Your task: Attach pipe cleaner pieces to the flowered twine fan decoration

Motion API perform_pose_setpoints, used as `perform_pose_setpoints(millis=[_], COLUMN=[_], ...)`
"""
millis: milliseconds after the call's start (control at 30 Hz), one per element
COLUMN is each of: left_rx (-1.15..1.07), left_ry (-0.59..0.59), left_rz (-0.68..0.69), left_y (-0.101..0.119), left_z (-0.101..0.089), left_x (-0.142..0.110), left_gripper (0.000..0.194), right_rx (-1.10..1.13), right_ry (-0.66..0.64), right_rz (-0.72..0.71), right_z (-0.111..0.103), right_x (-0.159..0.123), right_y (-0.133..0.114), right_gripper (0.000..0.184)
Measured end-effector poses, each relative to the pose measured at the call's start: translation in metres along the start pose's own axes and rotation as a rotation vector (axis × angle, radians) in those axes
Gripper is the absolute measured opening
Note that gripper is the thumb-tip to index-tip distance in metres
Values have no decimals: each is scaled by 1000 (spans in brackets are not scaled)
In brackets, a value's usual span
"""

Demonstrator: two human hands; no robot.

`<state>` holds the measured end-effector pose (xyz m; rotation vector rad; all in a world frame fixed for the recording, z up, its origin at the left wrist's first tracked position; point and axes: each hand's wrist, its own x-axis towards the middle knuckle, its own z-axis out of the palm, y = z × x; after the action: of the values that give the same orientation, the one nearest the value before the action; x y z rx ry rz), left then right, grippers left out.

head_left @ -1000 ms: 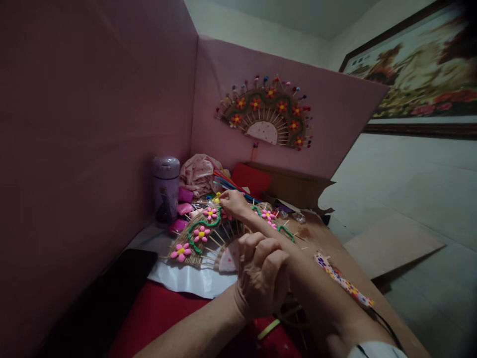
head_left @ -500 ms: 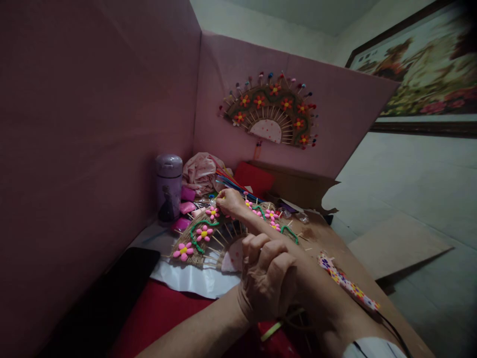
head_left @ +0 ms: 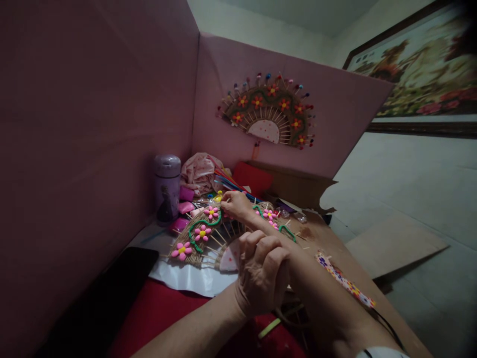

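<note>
Compared with the previous frame, the right hand sits slightly away from the yellow lump, which now shows beside its fingertips. Its thumb and fingers pinch together over the top edge of the flowered fan; whether they grip anything is unclear. The left hand stays curled near the right forearm, its hold hidden. The fan lies on white sheeting beside a purple flask. A second fan hangs on the pink wall, near a framed picture.
</note>
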<state>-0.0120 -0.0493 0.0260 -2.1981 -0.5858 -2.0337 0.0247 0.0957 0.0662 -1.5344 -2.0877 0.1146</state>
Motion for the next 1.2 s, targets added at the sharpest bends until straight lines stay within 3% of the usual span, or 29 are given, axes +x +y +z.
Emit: perform_pose_setpoints(millis=[267, 600, 767, 933, 1067, 1200], left_rx=[23, 44, 24, -38, -85, -194], left_ry=[-7, -11, 65, 232, 141, 99], left_rz=[-1, -89, -245, -457, -402, -495], left_y=[-3, -11, -19, -32, -36, -37], left_z=[2, 6, 11, 15, 14, 16], left_x=[-1, -3, -2, 3, 2, -2], left_gripper=[21, 20, 21, 27, 33, 24], right_rx=[5, 72, 217, 561, 584, 626], right_ry=[25, 5, 31, -95, -208, -202], right_rz=[-22, 62, 110, 120, 51, 59], right_z=[-6, -21, -48, -80, -91, -89], right_x=[-14, -30, -52, -78, -88, -91], right_y=[8, 32, 40, 32, 30, 26], right_gripper=[17, 11, 13, 17, 21, 18])
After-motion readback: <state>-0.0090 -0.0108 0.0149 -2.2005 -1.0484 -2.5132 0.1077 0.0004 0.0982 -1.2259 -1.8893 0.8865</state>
